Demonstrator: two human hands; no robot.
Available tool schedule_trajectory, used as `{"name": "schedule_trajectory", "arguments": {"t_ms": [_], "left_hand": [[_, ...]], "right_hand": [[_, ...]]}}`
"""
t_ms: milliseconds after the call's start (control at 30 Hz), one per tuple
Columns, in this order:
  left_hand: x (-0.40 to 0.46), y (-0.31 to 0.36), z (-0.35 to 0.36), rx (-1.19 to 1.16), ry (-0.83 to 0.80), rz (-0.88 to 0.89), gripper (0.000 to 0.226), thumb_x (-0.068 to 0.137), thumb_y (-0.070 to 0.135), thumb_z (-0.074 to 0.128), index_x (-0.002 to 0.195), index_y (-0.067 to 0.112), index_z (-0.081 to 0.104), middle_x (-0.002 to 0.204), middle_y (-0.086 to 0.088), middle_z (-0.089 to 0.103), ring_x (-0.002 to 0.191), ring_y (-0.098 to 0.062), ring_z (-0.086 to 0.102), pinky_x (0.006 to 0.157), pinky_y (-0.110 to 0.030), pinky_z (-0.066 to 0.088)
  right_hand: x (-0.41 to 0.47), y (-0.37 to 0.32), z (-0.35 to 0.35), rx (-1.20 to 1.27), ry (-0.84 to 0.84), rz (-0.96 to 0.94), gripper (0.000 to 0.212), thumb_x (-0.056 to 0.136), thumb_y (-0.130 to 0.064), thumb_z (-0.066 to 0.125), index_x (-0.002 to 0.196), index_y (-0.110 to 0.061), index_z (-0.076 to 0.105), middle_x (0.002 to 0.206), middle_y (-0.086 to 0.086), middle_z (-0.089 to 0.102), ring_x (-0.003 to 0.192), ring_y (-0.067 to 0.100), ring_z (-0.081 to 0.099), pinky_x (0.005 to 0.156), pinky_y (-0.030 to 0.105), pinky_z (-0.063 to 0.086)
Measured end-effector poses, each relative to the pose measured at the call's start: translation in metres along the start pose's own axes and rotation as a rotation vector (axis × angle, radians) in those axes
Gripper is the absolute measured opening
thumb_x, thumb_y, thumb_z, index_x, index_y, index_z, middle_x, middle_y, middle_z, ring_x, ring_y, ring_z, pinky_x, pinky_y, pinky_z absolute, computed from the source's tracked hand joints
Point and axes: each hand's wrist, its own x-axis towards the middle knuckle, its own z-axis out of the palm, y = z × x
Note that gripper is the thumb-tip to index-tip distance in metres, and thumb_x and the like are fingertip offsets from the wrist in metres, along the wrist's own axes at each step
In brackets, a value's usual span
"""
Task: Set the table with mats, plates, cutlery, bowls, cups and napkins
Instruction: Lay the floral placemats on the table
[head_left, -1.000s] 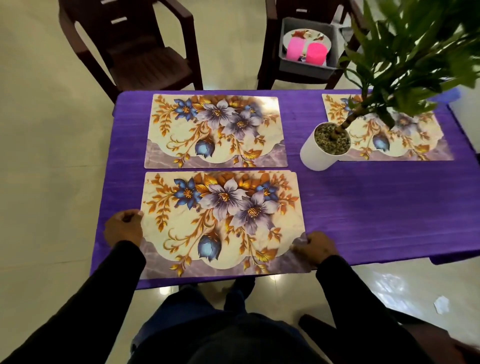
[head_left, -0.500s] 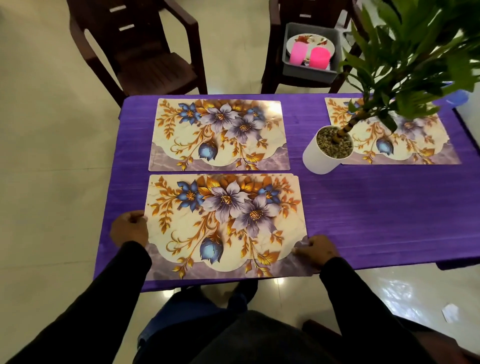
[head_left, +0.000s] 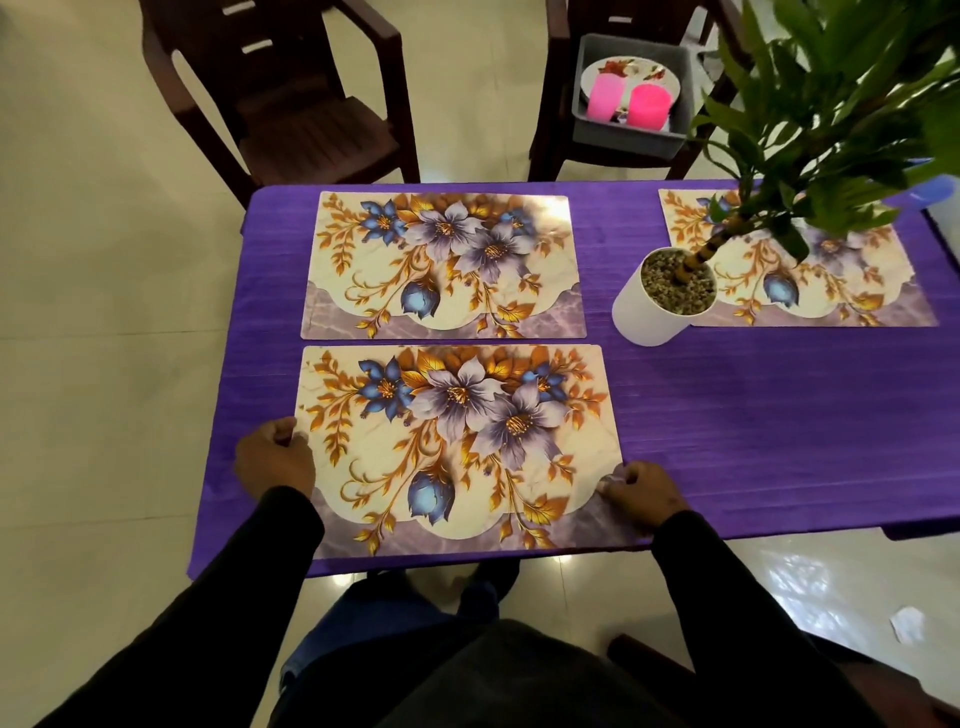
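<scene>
Three floral mats lie on the purple table (head_left: 753, 431). The near mat (head_left: 457, 447) lies flat at the table's front left. My left hand (head_left: 274, 460) grips its left edge with curled fingers, and my right hand (head_left: 641, 496) pinches its right lower edge. A second mat (head_left: 444, 265) lies just behind it, and a third mat (head_left: 831, 280) sits at the back right, partly hidden by the plant. A grey bin (head_left: 631, 93) on a far chair holds a floral plate (head_left: 631, 70) and two pink cups (head_left: 647, 106).
A white pot (head_left: 657, 301) with a leafy plant stands between the back mats; its leaves overhang the right side. Two dark chairs (head_left: 291, 98) stand behind the table. A blue object (head_left: 937, 189) shows at the far right edge. My legs are below the front edge.
The view has shifted slightly and the near mat sits a little more squarely under the back mat. Both hands stay on its edges.
</scene>
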Motion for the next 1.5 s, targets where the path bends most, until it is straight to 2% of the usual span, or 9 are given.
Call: {"name": "schedule_trajectory", "arguments": {"t_ms": [267,400,567,700,800,1000,1100,1400,1500], "left_hand": [[-0.010,0.002,0.000,0.242,0.004,0.101,0.032,0.089,0.033,0.076,0.118,0.021,0.069,0.123,-0.015,0.065,0.112,-0.038,0.061,0.089,-0.055,0.056],[-0.030,0.010,0.007,0.201,-0.056,0.207,0.039,0.088,0.031,0.078,0.123,0.019,0.067,0.129,-0.016,0.061,0.118,-0.038,0.058,0.093,-0.058,0.053],[-0.057,0.019,0.013,0.109,-0.134,0.196,0.044,0.090,0.032,0.075,0.129,0.016,0.062,0.137,-0.015,0.056,0.126,-0.036,0.052,0.104,-0.055,0.047],[-0.070,0.027,0.012,0.064,-0.198,0.133,0.047,0.093,0.035,0.071,0.133,0.015,0.059,0.140,-0.013,0.057,0.128,-0.034,0.053,0.107,-0.051,0.044],[-0.073,0.036,0.009,-0.023,-0.191,0.066,0.043,0.093,0.030,0.071,0.131,0.012,0.062,0.138,-0.012,0.060,0.126,-0.033,0.056,0.105,-0.048,0.044],[-0.069,0.054,0.001,-0.231,-0.343,-0.013,0.036,0.098,0.014,0.065,0.133,0.006,0.061,0.124,-0.003,0.063,0.109,-0.025,0.061,0.096,-0.040,0.052],[-0.068,0.055,0.002,-0.328,-0.436,0.011,0.024,0.096,0.005,0.064,0.119,0.011,0.064,0.120,-0.010,0.067,0.106,-0.028,0.064,0.092,-0.039,0.052],[-0.075,0.055,0.010,-0.431,-0.522,-0.052,0.015,0.097,0.005,0.062,0.112,0.009,0.065,0.109,-0.006,0.068,0.099,-0.025,0.065,0.080,-0.030,0.054],[-0.076,0.053,0.017,-0.457,-0.574,-0.102,0.017,0.093,0.003,0.067,0.110,0.006,0.069,0.111,-0.012,0.072,0.096,-0.028,0.068,0.086,-0.037,0.057]], "right_hand": [[-0.005,0.017,-0.012,0.322,-0.062,-0.082,0.014,0.084,0.006,0.069,0.083,-0.008,0.066,0.077,0.007,0.067,0.078,0.024,0.062,0.072,0.033,0.053],[-0.013,0.025,-0.026,0.520,-0.128,-0.065,0.021,0.084,0.013,0.063,0.080,-0.007,0.067,0.065,0.001,0.066,0.068,0.021,0.060,0.059,0.027,0.052],[-0.012,0.045,-0.050,0.796,-0.237,-0.057,0.015,0.082,0.008,0.066,0.091,-0.005,0.066,0.084,0.017,0.068,0.080,0.032,0.065,0.073,0.038,0.055],[-0.011,0.059,-0.070,0.885,-0.359,-0.061,0.069,0.038,-0.024,0.099,0.096,-0.006,0.065,0.091,0.020,0.068,0.082,0.034,0.068,0.073,0.042,0.056],[-0.012,0.067,-0.083,0.939,-0.403,-0.071,0.077,0.029,-0.021,0.101,0.094,-0.003,0.063,0.087,0.019,0.069,0.077,0.031,0.070,0.066,0.037,0.060],[-0.025,0.070,-0.105,0.797,-0.420,-0.006,0.048,0.053,-0.004,0.081,0.097,-0.004,0.063,0.089,0.018,0.071,0.077,0.031,0.072,0.061,0.037,0.058],[-0.024,0.073,-0.112,0.672,-0.418,0.079,0.059,0.059,0.008,0.074,0.116,-0.004,0.064,0.107,0.023,0.071,0.095,0.041,0.068,0.072,0.046,0.058],[-0.028,0.045,-0.115,0.557,-0.275,0.180,0.036,0.079,-0.009,0.076,0.110,0.006,0.067,0.094,0.024,0.073,0.078,0.035,0.072,0.067,0.042,0.060],[-0.017,0.053,-0.124,0.620,-0.158,0.156,0.081,0.022,-0.032,0.101,0.091,0.004,0.075,0.088,0.023,0.074,0.071,0.033,0.073,0.062,0.041,0.062]]}}
